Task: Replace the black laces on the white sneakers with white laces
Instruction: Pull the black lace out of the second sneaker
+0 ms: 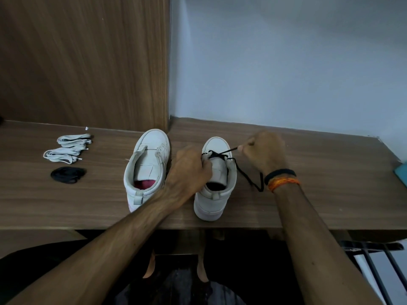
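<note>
Two bare forearms reach out from the bottom edge over the front of the wooden tabletop (308, 194). Its left hand (189, 170) curls around the tongue and collar of the right sneaker (214, 199), thumb and fingers gripping the white upper so the fingertips are hidden inside the opening. Its right hand (264, 150), with a black band and orange threads (283, 180) at the wrist, pinches one end of the black lace (242, 168) between thumb and fingers and draws it taut from the topmost eyelets; the rest of that lace loops down over the shoe's right side onto the tabletop near the wrist. How many eyelets are still threaded is hard to make out, since the left hand covers part of the shoe. Just beside it stands the left sneaker (146, 164), laceless, heel toward the person, with a reddish insole showing in its opening. Well apart on the left lie two bundles of white laces (68, 148), one behind the other, and in front of them a small heap of black lace (68, 175). A teal object (401, 173) is cut off at the right edge. Behind rise a wooden panel (83, 58) and a pale wall (286, 58).
</note>
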